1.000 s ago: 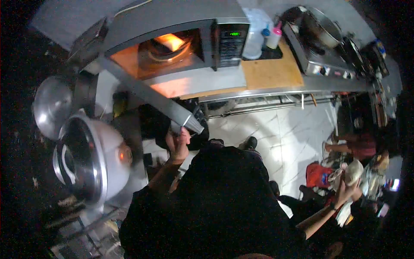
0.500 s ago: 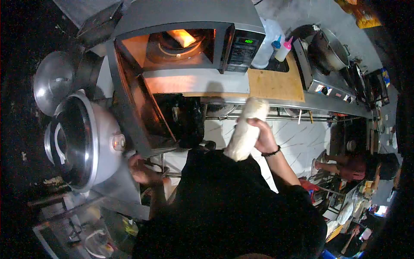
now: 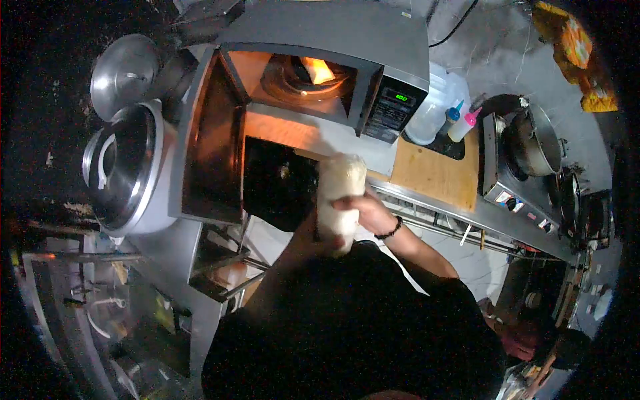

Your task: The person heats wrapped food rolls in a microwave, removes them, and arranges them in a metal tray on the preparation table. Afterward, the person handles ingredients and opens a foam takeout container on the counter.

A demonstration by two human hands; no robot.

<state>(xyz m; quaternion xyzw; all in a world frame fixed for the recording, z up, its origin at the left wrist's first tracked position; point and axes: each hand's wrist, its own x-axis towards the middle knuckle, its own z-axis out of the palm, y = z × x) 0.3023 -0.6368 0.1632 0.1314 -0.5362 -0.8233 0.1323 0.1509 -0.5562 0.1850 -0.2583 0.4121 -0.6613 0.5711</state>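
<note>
"So, what is being held?"

"A long white roll (image 3: 341, 177), up near the black shirt (image 3: 353, 320), in front of the microwave (image 3: 327, 25). The right hand (image 3: 365, 208) is curled around its middle, pressed snug. The left hand (image 3: 321, 239) touches the low end, but I can't tell how far its fingers are bent."

"What is hard to see?"

"Most of the left hand is dark, tucked by the roll. The roll's low end is blurry."

"What else is around?"

"The microwave is biggest. Its door (image 3: 213, 140) is wide open and blocks the view of part of the rice cooker (image 3: 120, 167). Then come the stove (image 3: 497, 157) with a pot (image 3: 541, 143) on it and two squeeze bottles (image 3: 465, 127). Smallest is the black bracelet (image 3: 390, 230)."
</note>
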